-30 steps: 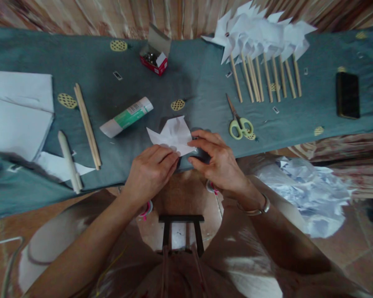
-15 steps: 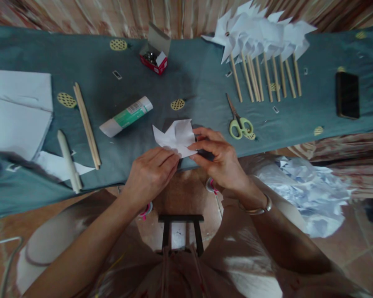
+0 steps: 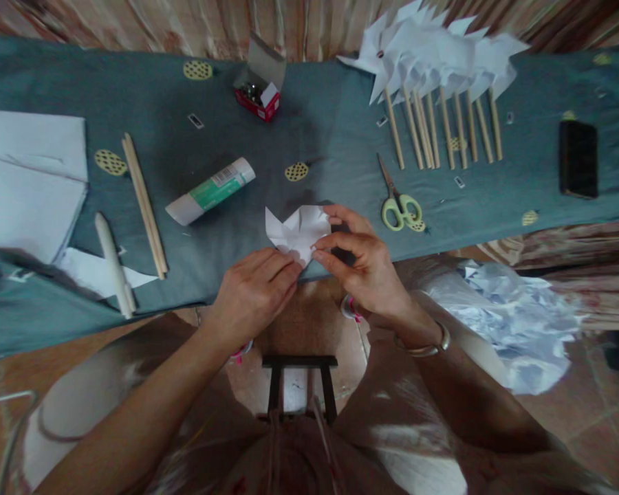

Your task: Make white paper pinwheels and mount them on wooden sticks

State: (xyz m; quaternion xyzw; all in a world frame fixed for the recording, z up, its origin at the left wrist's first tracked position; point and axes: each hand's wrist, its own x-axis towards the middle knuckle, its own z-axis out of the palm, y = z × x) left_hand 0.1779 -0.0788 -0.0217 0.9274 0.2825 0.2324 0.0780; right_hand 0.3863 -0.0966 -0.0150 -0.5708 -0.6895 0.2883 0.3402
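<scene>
A white folded paper (image 3: 300,230) with pointed corners lies at the table's near edge between my hands. My left hand (image 3: 258,292) holds its lower left part, fingers pressed together on it. My right hand (image 3: 364,258) pinches a lower right corner between thumb and index finger, with the other fingers curled along the right side. Up and to the left rests a white and green roll (image 3: 211,191). Green-handled scissors (image 3: 399,211) lie to the right of my right hand.
Paper pinwheels on sticks (image 3: 438,62) lie at the back right, a phone (image 3: 578,158) at far right. A red box (image 3: 258,100) stands open at the back. Wooden sticks (image 3: 144,206), a pale tool (image 3: 114,265) and paper sheets (image 3: 31,192) are on the left.
The paper has turned a little and its left point has moved right. My right fingers have brought a corner inward. The left hand still presses on the paper.
</scene>
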